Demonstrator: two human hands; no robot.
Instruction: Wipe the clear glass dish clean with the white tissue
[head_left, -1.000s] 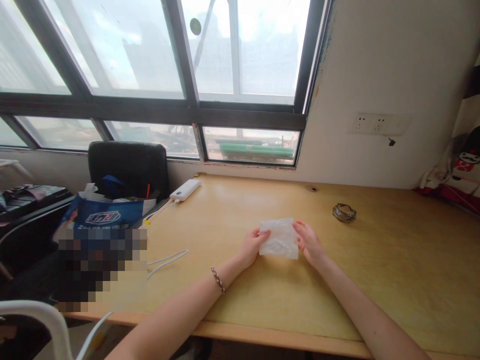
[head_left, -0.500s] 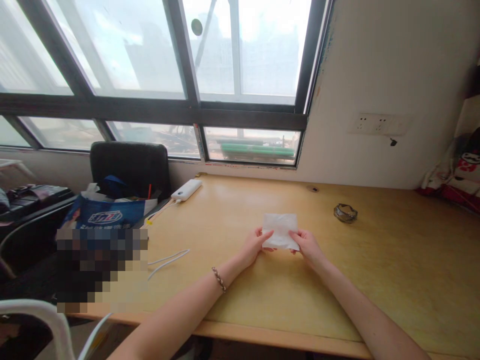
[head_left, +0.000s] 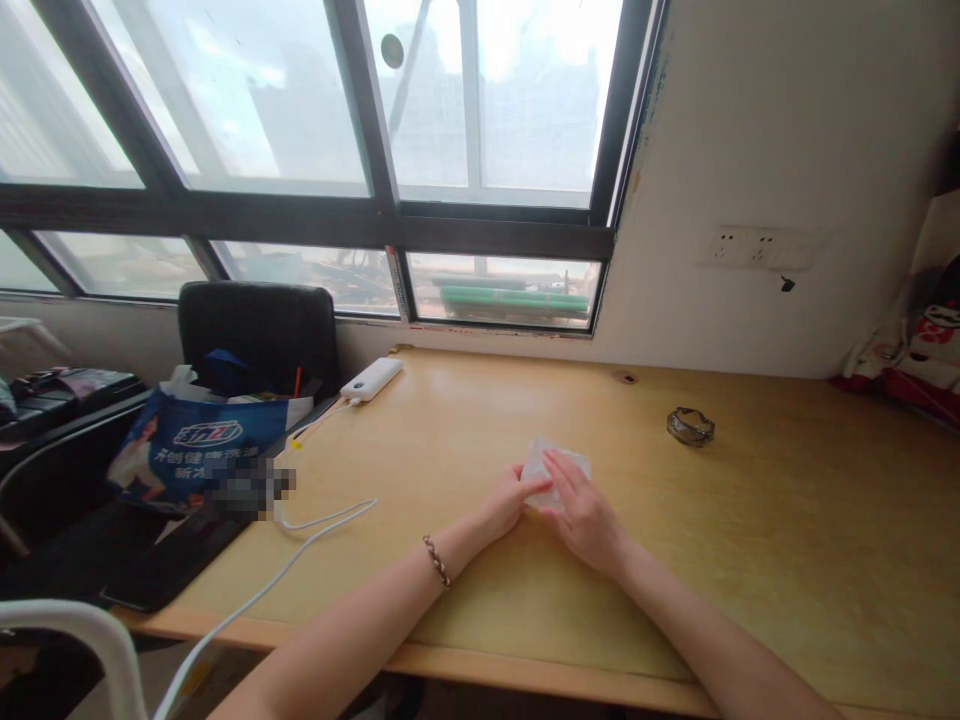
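Note:
A white folded paper tissue point(head_left: 536, 462), somewhat crumpled, is held just above the wooden table in front of me. My left hand point(head_left: 511, 500) grips its left edge, thumb on top and the other fingers mostly hidden behind it. Across the tissue's face lies my right hand point(head_left: 581, 510), its fingers stretched out and pointing up to the left, touching the paper. A braided bracelet point(head_left: 437, 561) circles my left wrist.
A glass ashtray-like dish point(head_left: 691, 427) sits right of my hands. At the table's left edge lies a white power bank point(head_left: 373, 380), and a white cable point(head_left: 300, 548) curves over the near left. A blue bag point(head_left: 202, 435) rests on the black chair point(head_left: 259, 320).
My right hand has left the tissue's right edge and moved left, fingers now laid over its face. The tissue was flat and square; now it is tilted and crumpled. My left hand keeps its grip.

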